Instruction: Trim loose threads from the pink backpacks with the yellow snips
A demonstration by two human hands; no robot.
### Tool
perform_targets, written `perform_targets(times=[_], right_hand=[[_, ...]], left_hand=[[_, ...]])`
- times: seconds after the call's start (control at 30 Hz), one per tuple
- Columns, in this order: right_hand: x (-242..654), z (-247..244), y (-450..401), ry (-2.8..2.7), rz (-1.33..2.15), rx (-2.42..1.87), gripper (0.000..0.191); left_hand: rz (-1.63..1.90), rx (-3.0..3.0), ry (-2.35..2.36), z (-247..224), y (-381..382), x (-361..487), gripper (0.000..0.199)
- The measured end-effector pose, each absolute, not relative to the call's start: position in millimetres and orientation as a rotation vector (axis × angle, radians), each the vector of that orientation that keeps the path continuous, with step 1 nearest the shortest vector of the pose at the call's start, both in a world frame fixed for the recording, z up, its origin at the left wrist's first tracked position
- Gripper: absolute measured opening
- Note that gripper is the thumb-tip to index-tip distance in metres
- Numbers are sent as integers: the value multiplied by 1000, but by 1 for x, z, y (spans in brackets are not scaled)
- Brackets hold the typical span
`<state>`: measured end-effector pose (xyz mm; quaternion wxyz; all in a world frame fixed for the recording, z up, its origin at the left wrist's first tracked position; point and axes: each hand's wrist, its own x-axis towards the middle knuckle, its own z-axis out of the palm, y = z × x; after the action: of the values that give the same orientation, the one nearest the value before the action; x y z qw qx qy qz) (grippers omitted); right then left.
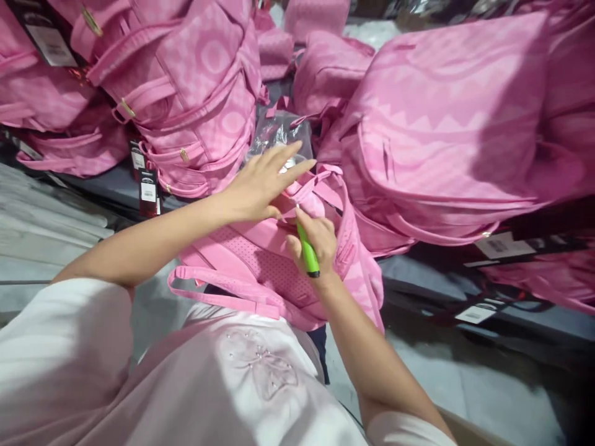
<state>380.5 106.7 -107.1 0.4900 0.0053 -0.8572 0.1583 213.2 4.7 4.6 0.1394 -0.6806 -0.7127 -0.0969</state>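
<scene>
A pink backpack (pixel 260 254) lies in front of my body, its perforated back panel and straps facing up. My right hand (pixel 318 238) is closed around a bright green tool handle (pixel 308 251) with a black end; its working tip is not clear to see. It is over the top of the backpack, beside the strap (pixel 344 217). My left hand (pixel 264 183) is spread flat just above the bag's upper edge, fingers pointing away to the right. Whether it touches the fabric I cannot tell. Beyond the fingers lies a clear plastic bag (pixel 281 133).
Stacked pink backpacks (pixel 199 80) with gold-coloured buckles stand at the left. A large pink backpack (pixel 455 118) lies at the right on more bags. Black hang tags with white labels (pixel 149 191) dangle over the dark table edge (pixel 106 186). Smaller pink bags (pixel 325 68) are behind.
</scene>
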Motion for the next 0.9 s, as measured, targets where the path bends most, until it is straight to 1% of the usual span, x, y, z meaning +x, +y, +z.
perform_targets(times=[0.03,0.07,0.1,0.17,0.27,0.4,0.53,0.63,0.73,0.77,0.83,0.9], right_hand=[[381,-107,101,-2086,416,0,43],[381,-109,95,-2074,445,-11,41],[380,-112,90,-2055,470,-21,37],[379,-121,85,-2029,500,-43,32],[381,-134,93,-2063,553,-43,35],[385,-143,116,-2061,798,-79,40],[387,-146,126,-1981,988,-179,37],[391,-144,126,-2068,1031,-192,39],[395,-138,125,-2026,1204,-253,49],[395,-135,126,-1965,1276,-306,49],[395,-130,129,-1886,1329,-438,42],[393,-122,133,-1969,1243,-571,36]], left_hand=[[-226,-1974,-2087,1,15,207,84],[-160,-1990,-2125,-6,27,200,90],[-94,-2008,-2165,-14,39,193,93],[8,-2044,-2214,-30,59,181,91],[66,-2112,-2172,-43,69,174,93],[131,-2136,-2061,-40,60,184,110],[377,-2044,-2091,-43,60,196,123],[352,-2022,-2129,-47,64,200,119],[266,-2003,-2139,-48,63,202,110],[262,-1993,-2149,-48,62,203,107],[260,-1983,-2165,-48,62,203,103],[253,-1990,-2180,-49,64,203,98]])
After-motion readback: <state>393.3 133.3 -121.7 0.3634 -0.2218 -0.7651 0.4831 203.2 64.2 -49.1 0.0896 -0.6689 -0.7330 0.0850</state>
